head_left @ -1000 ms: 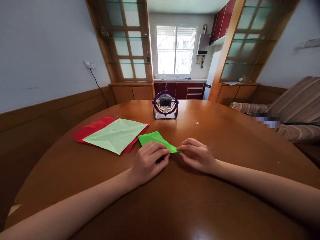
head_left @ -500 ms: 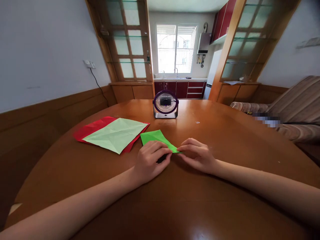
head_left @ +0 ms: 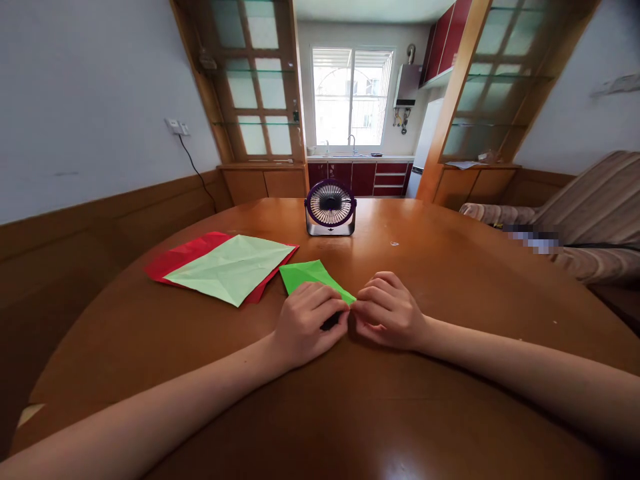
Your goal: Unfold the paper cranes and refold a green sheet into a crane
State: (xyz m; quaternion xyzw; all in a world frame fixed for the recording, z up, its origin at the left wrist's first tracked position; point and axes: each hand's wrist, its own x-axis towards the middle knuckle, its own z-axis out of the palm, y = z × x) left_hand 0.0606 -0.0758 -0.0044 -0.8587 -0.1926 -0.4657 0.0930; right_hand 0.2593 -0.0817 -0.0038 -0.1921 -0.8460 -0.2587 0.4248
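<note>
Just below the frame's centre, the left hand (head_left: pixel 313 323) and right hand (head_left: pixel 390 312) pinch the green paper (head_left: pixel 311 272) near its right-hand tip, above the table (head_left: pixel 400 400). It should handle as light, thin and easily creased, best held lightly by its edges.

Paper (head_left: pixel 309 273) before fan (head_left: pixel 331 203), apparently on table (head_left: pixel 320 413)

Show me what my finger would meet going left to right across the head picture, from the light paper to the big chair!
Pale green paper → bright green paper → right hand → striped armchair.
</note>
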